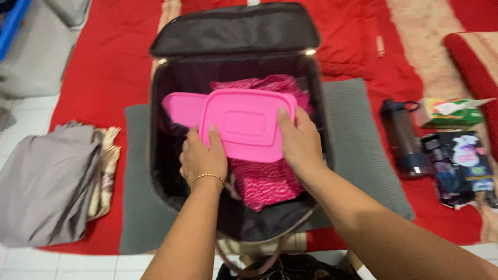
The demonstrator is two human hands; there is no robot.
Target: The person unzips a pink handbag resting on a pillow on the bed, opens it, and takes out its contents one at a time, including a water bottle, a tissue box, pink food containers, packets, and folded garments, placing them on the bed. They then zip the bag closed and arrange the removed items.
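A dark open suitcase (155, 129) lies on a grey cushion, its lid folded back at the top. Both my hands hold a pink rectangular plastic box with a lid (245, 124) over the inside of the suitcase. My left hand (202, 158), with a thin gold bracelet on the wrist, grips its lower left edge. My right hand (300, 140) grips its right edge. A second pink container (182, 108) sits behind it to the left. Pink patterned cloth (264, 184) lies in the suitcase under the box.
Folded grey and patterned clothes (49, 181) lie at the left. A dark bottle (403, 137), a green tissue pack (450, 113) and dark packets (461, 163) lie at the right on the red blanket (109, 67). The grey cushion (363, 155) sticks out around the suitcase.
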